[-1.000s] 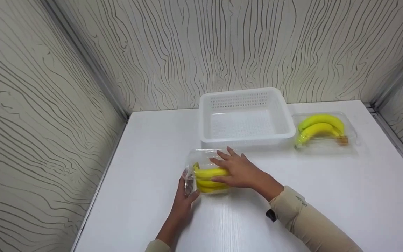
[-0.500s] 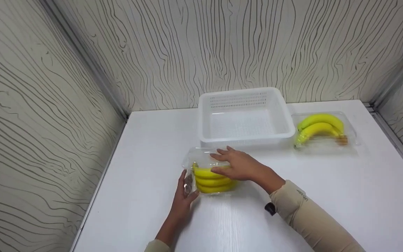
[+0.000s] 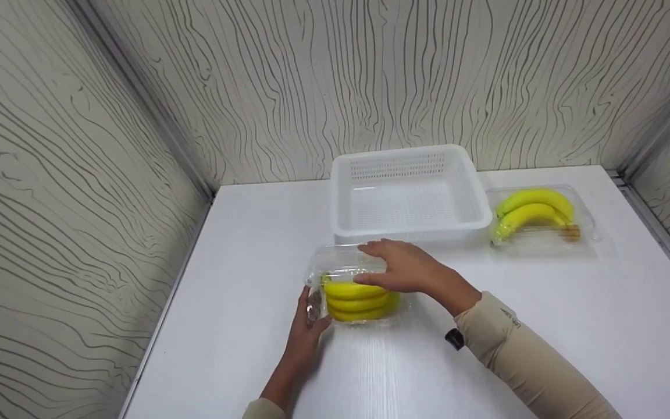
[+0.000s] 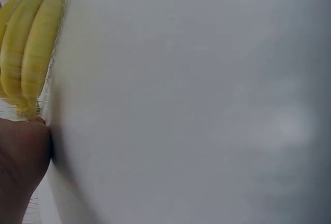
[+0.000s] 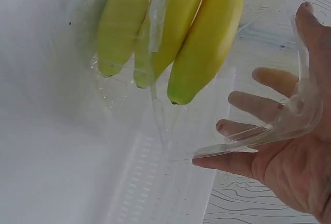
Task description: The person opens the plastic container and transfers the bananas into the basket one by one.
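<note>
A clear plastic clamshell box (image 3: 335,256) with several yellow bananas (image 3: 361,304) in it sits on the white table. My left hand (image 3: 305,337) grips its left end, thumb at the near corner. My right hand (image 3: 407,269) touches the lid at the right, thumb and fingers spread apart. The right wrist view shows the lid's clear edge crossing the palm of the right hand (image 5: 279,167), its fingers seen through the plastic and extended. Only part of the left hand (image 4: 20,157) shows in the left wrist view, beside the bananas (image 4: 36,48).
Behind the box stands a white perforated basket (image 3: 341,201). To its right lies another clear clamshell box (image 3: 586,215) with bananas (image 3: 535,198) inside. Patterned panels (image 3: 335,75) wall the table (image 3: 242,262) at the back and sides.
My right hand has shifted slightly right and away from me along the lid, uncovering more of the bananas. My left hand keeps its grip on the left end.
</note>
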### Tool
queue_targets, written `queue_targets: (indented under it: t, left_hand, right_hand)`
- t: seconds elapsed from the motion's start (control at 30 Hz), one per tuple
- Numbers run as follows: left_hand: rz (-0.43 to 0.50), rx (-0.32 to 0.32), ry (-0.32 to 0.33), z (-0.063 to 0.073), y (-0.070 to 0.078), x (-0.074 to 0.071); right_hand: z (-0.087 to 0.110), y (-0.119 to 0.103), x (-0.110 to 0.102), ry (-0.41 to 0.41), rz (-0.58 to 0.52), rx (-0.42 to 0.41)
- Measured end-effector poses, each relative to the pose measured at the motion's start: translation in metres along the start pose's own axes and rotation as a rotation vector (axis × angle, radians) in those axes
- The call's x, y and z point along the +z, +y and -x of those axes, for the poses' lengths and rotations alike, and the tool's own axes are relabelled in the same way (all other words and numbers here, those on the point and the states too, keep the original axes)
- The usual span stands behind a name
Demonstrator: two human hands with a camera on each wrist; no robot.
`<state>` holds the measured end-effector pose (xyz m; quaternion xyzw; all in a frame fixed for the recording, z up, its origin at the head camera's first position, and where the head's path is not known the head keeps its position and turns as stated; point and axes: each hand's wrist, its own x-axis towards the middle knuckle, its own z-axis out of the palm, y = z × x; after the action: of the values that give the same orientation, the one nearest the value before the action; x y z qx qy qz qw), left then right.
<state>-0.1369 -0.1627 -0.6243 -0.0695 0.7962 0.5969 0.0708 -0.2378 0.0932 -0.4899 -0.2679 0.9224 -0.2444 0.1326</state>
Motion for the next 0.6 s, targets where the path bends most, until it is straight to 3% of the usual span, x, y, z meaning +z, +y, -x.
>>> queue_targets:
  t: [0.27, 0.43, 0.6]
  left_hand:
    - [0.031, 0.015, -0.001, 0.0, -0.001, 0.001]
    - [0.027, 0.035, 0.011, -0.001, -0.002, 0.001]
    - [0.001, 0.022, 0.025, -0.001, -0.002, 0.002]
  right_hand:
    - [0.002, -0.008, -0.024, 0.136, 0.136, -0.008]
    - [-0.003, -0.003, -0.028, 0.315, 0.232, -0.092]
    - [-0.011, 0.005, -0.025, 0.513, 0.171, -0.153]
